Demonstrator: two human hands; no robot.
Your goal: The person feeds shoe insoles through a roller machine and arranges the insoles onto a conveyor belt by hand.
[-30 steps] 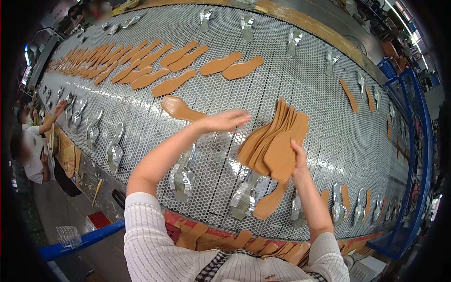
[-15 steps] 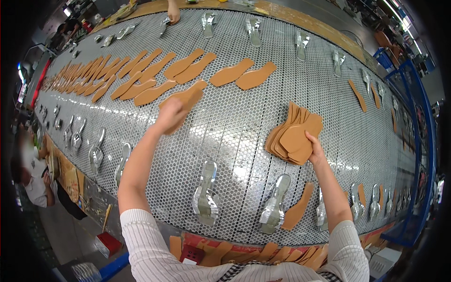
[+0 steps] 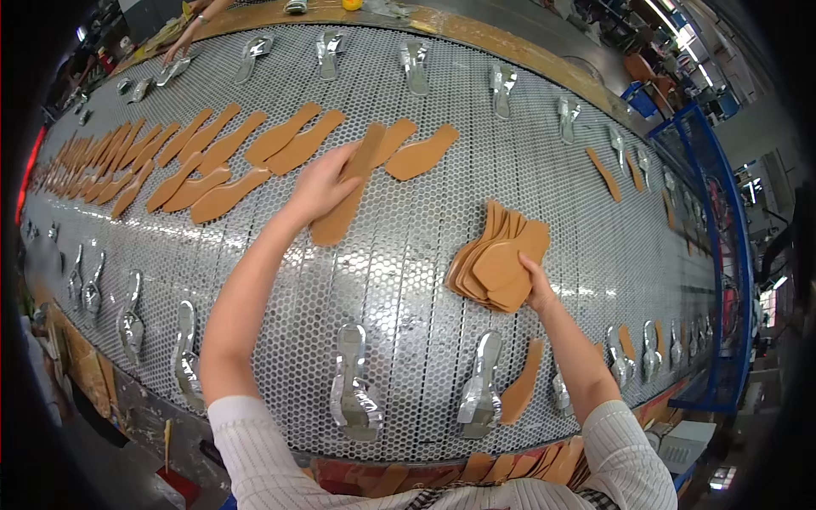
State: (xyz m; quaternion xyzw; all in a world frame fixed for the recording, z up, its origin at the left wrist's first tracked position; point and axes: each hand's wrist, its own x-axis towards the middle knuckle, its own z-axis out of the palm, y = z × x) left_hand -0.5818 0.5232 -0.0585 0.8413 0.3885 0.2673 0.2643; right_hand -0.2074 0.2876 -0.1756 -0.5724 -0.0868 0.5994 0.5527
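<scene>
Left grip (image 3: 327, 183) is pinching a seemingly light, pliant insole (image 3: 337, 221) mid-length; right grip (image 3: 538, 286) is clasping a stack (image 3: 500, 269) edgewise.

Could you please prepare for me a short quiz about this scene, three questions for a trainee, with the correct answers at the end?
1. Choose one: what lies fanned in the stack that the wearer holds?
A) silvery pieces
B) tan insoles
C) sheets of paper

2. True or false: the wearer's left hand holds an insole above the mesh.

3. Where in the picture is another person's hand, and what is it near?

Key:
1. B; the right hand holds them.
2. True.
3. At the upper left, near a silvery piece by the far edge of the mesh.
</scene>
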